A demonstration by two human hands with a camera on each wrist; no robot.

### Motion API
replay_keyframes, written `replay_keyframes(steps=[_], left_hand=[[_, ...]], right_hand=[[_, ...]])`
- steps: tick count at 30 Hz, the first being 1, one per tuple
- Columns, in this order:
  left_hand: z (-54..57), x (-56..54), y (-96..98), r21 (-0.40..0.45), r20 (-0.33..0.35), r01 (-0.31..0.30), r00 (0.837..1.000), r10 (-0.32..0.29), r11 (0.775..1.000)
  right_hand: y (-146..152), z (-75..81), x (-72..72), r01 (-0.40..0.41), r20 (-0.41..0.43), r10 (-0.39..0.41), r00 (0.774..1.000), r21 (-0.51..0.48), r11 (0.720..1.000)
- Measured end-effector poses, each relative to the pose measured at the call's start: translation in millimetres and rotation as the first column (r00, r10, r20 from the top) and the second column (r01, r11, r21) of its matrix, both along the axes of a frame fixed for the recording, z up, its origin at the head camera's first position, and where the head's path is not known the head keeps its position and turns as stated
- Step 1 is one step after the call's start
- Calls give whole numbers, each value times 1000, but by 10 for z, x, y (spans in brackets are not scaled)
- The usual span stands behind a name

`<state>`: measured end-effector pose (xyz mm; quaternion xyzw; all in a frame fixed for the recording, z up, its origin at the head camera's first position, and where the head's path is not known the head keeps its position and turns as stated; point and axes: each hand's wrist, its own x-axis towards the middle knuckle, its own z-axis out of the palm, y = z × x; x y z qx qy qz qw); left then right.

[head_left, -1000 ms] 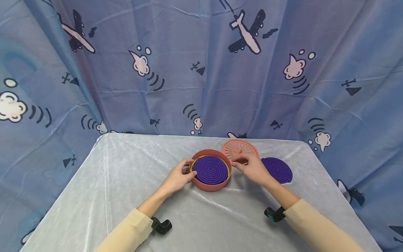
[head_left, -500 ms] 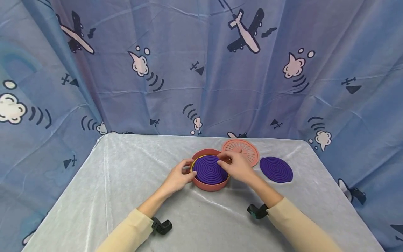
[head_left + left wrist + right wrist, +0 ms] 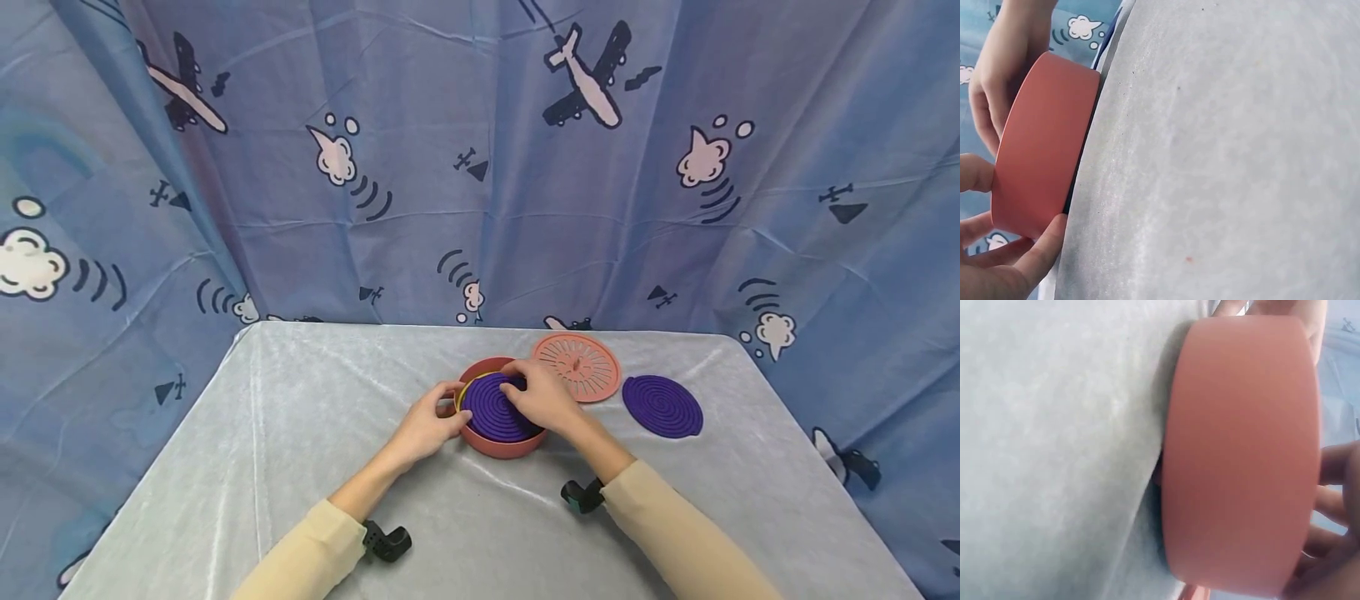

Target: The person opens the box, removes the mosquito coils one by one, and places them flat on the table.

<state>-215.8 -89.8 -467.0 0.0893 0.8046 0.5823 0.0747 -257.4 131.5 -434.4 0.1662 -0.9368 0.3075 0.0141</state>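
In the head view, a round salmon-red box (image 3: 504, 449) stands on the table with a purple mosquito coil (image 3: 491, 412) lying in it. A yellow edge (image 3: 462, 393) shows along the coil's left side. My left hand (image 3: 427, 425) grips the box's left side, fingers along the outer wall, thumb at the rim beside the coil. Reaching over from the right, my right hand (image 3: 543, 396) has its thumb and fingertips on the coil's upper part; I cannot tell whether they pinch it. In the right wrist view the box wall (image 3: 1241, 456) hides the fingertips.
Behind the box to the right lies a slotted salmon lid (image 3: 588, 367) with a small knob. A second purple mosquito coil (image 3: 663, 406) rests on the pale cloth (image 3: 337, 375) farther right. A blue patterned curtain (image 3: 420, 183) encloses the table's back and sides.
My right hand has moved left from beside the box to over the coil inside it. The lid and second coil are now uncovered. My left hand keeps its grip on the box.
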Motion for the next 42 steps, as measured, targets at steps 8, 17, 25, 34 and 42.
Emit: replay_keyframes(steps=[8, 17, 25, 34, 42], left_hand=[[4, -11, 30, 13, -17, 2, 1000, -2, 1000], [-11, -18, 33, 28, -29, 4, 1000, -3, 1000], [-6, 5, 19, 8, -26, 9, 1000, -9, 1000], [-13, 0, 15, 13, -29, 10, 1000, -9, 1000], [-27, 12, 15, 18, -33, 5, 999, -4, 1000]], right_hand=[[-63, -27, -60, -18, 14, 17, 1000, 81, 997], [-35, -11, -49, -45, 25, 45, 999, -4, 999], [19, 40, -94, -53, 29, 59, 998, -158, 986], [98, 81, -144, 18, 208, 41, 977, -274, 962], [136, 56, -174, 108, 374, 23, 927, -326, 939]])
